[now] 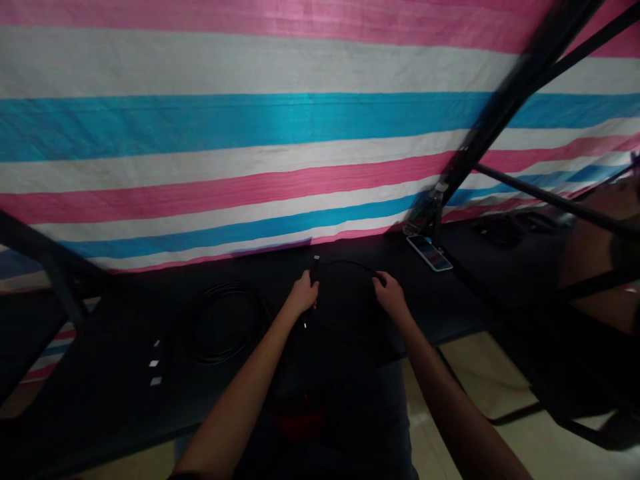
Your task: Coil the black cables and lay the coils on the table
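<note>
My left hand (pixel 303 295) is closed around the black connector end of a cable, whose light metal plug tip (pixel 317 257) sticks out above the fingers. To its right, my right hand (pixel 390 294) pinches the same thin black cable (pixel 347 262), which arcs between the two hands over the dark table (pixel 280 400). A small bright spot shows just below my left hand. Left of my left forearm lies a coiled black cable (pixel 220 360) flat on the table. Much of the held cable is lost against the dark surface.
Several light plug tips (pixel 154 364) lie left of the coil. A phone (pixel 430 253) and a clear bottle (pixel 425 210) are at the back right, beside a black metal frame (pixel 480 143). A striped sheet (pixel 250 120) hangs behind. Another person's arm (pixel 600 260) is at far right, near dark coils (pixel 500 230).
</note>
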`<state>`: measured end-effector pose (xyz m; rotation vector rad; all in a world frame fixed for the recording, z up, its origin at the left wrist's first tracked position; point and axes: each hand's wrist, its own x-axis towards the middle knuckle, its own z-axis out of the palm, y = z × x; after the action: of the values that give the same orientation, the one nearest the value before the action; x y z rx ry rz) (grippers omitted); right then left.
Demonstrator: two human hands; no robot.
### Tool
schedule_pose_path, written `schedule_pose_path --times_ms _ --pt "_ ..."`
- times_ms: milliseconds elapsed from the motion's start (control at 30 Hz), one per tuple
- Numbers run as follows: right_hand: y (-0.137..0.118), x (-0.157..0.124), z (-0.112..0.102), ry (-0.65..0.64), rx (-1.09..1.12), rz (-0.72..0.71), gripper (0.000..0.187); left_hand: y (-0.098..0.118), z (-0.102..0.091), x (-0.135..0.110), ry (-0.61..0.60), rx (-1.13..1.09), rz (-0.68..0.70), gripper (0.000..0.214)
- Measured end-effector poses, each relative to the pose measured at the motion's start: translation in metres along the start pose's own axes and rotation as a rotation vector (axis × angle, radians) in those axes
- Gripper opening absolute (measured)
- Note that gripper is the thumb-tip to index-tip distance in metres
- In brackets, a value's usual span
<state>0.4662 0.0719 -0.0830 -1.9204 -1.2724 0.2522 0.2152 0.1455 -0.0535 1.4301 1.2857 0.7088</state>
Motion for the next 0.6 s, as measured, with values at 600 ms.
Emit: schedule_pose_path --times_ms 600 --pt "-0.011 -0.043 0.014 -0.061 -0.187 -0.238 0.035 -0.025 0.061 -0.039 0.217 0.106 0.283 0.046"
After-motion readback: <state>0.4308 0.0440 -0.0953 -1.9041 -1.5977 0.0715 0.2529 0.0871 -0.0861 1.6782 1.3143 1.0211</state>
